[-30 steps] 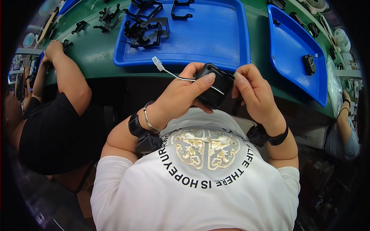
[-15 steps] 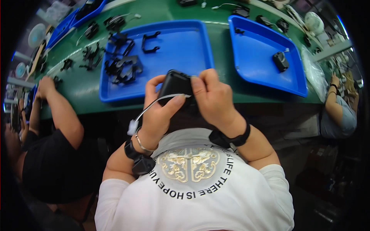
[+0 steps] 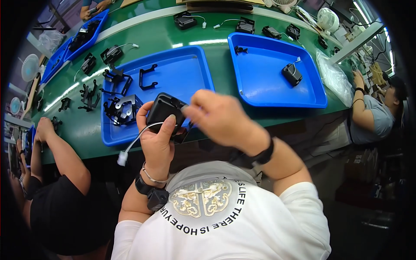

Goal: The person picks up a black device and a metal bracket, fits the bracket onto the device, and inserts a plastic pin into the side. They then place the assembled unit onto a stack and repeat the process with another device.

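My left hand (image 3: pixel 157 139) grips a black box-shaped device (image 3: pixel 164 113) with rounded corners, its thumb pressed on the near face. From the device a white cable (image 3: pixel 141 135) runs down to the left and ends in a white plug (image 3: pixel 122 158) hanging free. At the device's upper right corner is my right hand (image 3: pixel 219 116), blurred, with its fingers curled into a pinch. Whatever sits between those fingertips is too smeared to make out. Behind the device stands a blue tray (image 3: pixel 182 65) holding several black brackets (image 3: pixel 123 110).
A second blue tray (image 3: pixel 260 93) to the right holds a black device with a cable (image 3: pixel 291 74). More cabled black units (image 3: pixel 185 21) lie along the back of the green table (image 3: pixel 147 37). A clear plastic bag (image 3: pixel 333 80) is at right. A co-worker's arm (image 3: pixel 65 147) reaches in at left.
The view has shifted, so the trays sit lower and further left. My right hand has gone from a steady pinch at the device's corner to a blurred motion beside it. My left hand keeps its hold.
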